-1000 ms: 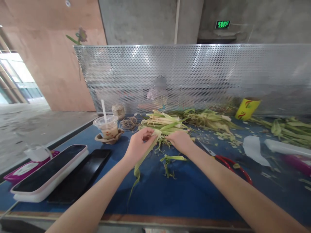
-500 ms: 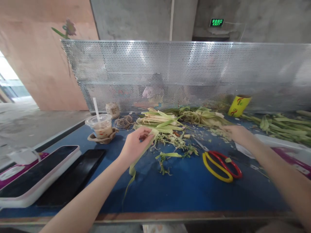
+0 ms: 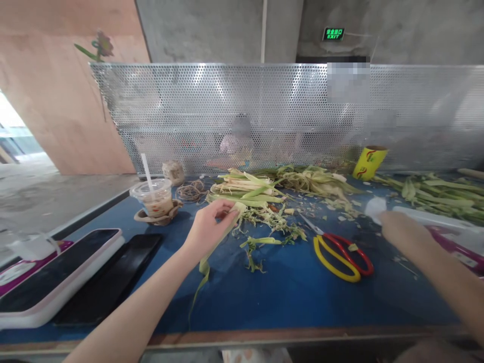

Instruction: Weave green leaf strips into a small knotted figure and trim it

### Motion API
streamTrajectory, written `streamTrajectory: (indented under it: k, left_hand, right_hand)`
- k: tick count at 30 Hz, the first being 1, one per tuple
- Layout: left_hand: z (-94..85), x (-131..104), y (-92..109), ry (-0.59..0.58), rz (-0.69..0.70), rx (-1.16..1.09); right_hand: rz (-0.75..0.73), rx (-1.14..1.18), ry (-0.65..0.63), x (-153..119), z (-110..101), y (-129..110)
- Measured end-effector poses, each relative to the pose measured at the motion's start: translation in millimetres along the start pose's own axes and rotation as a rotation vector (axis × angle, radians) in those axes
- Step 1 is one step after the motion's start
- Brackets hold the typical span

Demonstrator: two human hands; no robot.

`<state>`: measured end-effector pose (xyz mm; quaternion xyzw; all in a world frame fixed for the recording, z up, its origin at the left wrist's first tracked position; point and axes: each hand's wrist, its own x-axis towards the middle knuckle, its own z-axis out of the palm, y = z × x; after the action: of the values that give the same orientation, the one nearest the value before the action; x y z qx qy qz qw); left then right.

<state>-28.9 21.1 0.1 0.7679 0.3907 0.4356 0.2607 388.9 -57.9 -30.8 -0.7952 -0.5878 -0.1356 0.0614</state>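
My left hand, thumb and fingers pinched together, holds a long pale green corn husk strip whose thin end trails down over the blue table. Over on the right, my right hand is smeared by motion. A white tissue-like sheet shows at its fingertips, and the fingers look closed on it. Scissors with one yellow and one red handle loop lie between the hands. Beyond the left fingertips is a pile of husks and stalks, with shredded green scraps in front of it.
A drink cup in a cardboard holder, twine and two dark-screened devices are at left. A yellow roll stands before the perforated metal screen. More green leaves and a white-and-magenta packet lie right.
My right hand has moved right and slightly nearer, away from the husk scraps, and the white sheet now shows at its fingertips. The left hand keeps its hold on the husk strip.
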Motion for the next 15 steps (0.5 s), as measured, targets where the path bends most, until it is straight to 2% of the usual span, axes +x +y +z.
streamTrajectory:
  k: [2, 3, 8, 11, 15]
  left_hand:
    - [0.8, 0.3, -1.1, -0.011, 0.004, 0.0]
    - [1.1, 0.4, -1.6, -0.016, 0.005, 0.0]
    - [0.2, 0.3, -1.5, -0.008, 0.017, 0.045]
    - [-1.2, 0.2, -1.3, 0.018, 0.031, 0.095]
    - [0.2, 0.1, -3.8, 0.025, 0.062, 0.145]
  right_hand:
    - [0.053, -0.059, -0.028, 3.3, -10.4, -14.7]
    - [0.025, -0.069, -0.038, 6.4, -14.0, -25.4]
    - [-0.302, -0.006, -0.139, 24.9, -11.8, -78.0]
    - [-0.402, 0.036, -0.174, 32.9, -7.8, -84.4]
    - [-0.439, 0.098, -0.175, 47.0, -7.5, -80.4]
